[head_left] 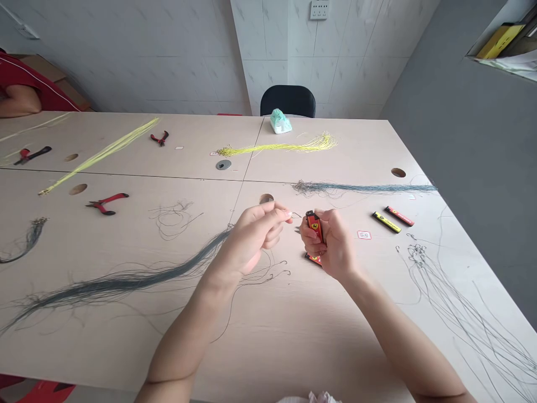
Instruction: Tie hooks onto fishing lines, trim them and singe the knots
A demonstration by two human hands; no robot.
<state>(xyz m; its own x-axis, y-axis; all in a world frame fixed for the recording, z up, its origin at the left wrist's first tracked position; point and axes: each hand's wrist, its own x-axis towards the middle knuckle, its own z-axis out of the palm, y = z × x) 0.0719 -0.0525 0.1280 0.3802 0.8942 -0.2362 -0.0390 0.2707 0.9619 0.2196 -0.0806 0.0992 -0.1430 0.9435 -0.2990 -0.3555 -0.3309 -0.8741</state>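
Two bare hands work above the middle of the table [335,347]. The left hand [255,232] has thumb and forefinger pinched together on a thin line [296,215], whose short dark tip pokes out toward the other hand; its remaining fingers are curled. The right hand [333,243] is wrapped around a lighter [314,224], thumb near its top. Tip and lighter are near each other but apart, and no flame shows.

The work looks partway along. One line is in hand; a grey bundle [126,282] stretches from the table's left edge to the left hand, and loose lines [444,302] spread toward the near right corner. A blue-grey bundle [369,188] reaching the right edge and a yellow bundle [277,148] toward the far edge lie gathered, perhaps sorted already, though whether either is finished cannot be told.

The left hand and arm cover part of the grey bundle. The right hand hides most of a second lighter [312,258] on the table. A small dark point beside the right hand's fingers is too slight to identify. Any join at the pinched tip is unreadable, and a co-worker [33,89] by the far left corner is cut off.
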